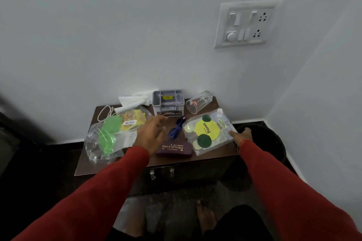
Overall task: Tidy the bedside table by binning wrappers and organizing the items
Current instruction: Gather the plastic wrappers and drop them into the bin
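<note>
- Wrappers: three on the bedside table (92, 168). Left of the grey organiser box (168, 103), one clear bag with green print (106, 139), crumpled near the left edge; one yellow packet with a barcode label (133, 121) overlapping it. Probably dropped loose, not sorted.
- One white cord (104, 112) and one white tissue (130, 101), left of the box, by the wall.
- Left hand (149, 135), in front of the box: fingers spread wide, holding nothing, hovering, likely reaching for a wrapper.
- One blue pair of spectacles (177, 129) and one maroon case (173, 148), in front of the box, out of place.
- One glass (197, 103), right of the box, lying on its side.
- One clear pouch with yellow and green circles (208, 132), right of the box.
- Right hand (242, 134): touching the pouch's right edge, fingers loose; whether pinched cannot be told.
- One black bin (274, 143), right of the box, on the floor, handy for dropping.
</note>
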`<action>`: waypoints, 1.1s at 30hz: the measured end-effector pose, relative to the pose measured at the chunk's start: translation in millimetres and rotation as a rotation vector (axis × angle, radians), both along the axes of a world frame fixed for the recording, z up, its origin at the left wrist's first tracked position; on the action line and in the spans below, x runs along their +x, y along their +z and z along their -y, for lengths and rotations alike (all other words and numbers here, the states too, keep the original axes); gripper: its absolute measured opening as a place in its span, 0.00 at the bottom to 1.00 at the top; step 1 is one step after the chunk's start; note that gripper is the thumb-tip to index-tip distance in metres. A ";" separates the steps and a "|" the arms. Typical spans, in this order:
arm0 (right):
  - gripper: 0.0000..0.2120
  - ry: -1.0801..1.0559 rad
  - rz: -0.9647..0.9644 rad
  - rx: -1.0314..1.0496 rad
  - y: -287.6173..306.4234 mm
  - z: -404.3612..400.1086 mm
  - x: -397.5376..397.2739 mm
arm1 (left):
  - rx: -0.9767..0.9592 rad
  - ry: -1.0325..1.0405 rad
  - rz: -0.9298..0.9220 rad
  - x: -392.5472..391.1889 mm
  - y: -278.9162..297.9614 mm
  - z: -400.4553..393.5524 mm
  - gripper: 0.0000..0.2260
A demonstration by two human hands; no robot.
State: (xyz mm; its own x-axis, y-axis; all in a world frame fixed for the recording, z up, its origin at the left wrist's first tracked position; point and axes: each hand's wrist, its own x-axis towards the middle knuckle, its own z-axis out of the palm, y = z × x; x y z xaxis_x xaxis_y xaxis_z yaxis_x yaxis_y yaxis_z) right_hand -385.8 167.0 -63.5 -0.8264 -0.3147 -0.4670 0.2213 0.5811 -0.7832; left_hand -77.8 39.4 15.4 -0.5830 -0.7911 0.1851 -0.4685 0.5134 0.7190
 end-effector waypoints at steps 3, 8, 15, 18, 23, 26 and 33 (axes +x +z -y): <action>0.31 0.007 -0.082 0.061 -5.1 4.2 -2.3 | -0.001 0.002 -0.006 -1.7 -7.2 2.3 0.14; 0.12 -0.049 -0.064 -0.160 2.2 3.9 2.2 | -0.009 -0.012 -0.017 -4.2 -8.2 1.1 0.14; 0.10 -0.115 0.113 -0.700 71.7 -4.6 42.1 | -0.006 -0.109 -0.069 -23.5 18.8 -24.5 0.16; 0.10 -0.034 0.154 -0.875 112.0 -8.6 64.7 | -0.055 -0.153 -0.018 -33.6 34.5 -38.0 0.27; 0.05 0.205 0.270 -1.060 176.2 -14.1 100.4 | -0.030 -0.027 -0.029 -36.8 64.2 -54.9 0.51; 0.06 0.338 0.392 -1.080 202.6 -10.6 123.3 | 0.003 0.034 -0.123 -30.5 76.8 -57.6 0.57; 0.12 0.367 0.272 -1.000 218.2 9.5 168.5 | 0.075 0.124 -0.349 3.0 90.7 -43.5 0.33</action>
State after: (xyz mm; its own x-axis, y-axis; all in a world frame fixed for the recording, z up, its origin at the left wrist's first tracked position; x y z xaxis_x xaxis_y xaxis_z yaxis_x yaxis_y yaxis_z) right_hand -217.3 157.4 154.7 -0.5132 -0.8581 -0.0164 0.4012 -0.2230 -0.8884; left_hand -74.9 82.9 106.1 -0.3937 -0.8709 0.2943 -0.2438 0.4076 0.8800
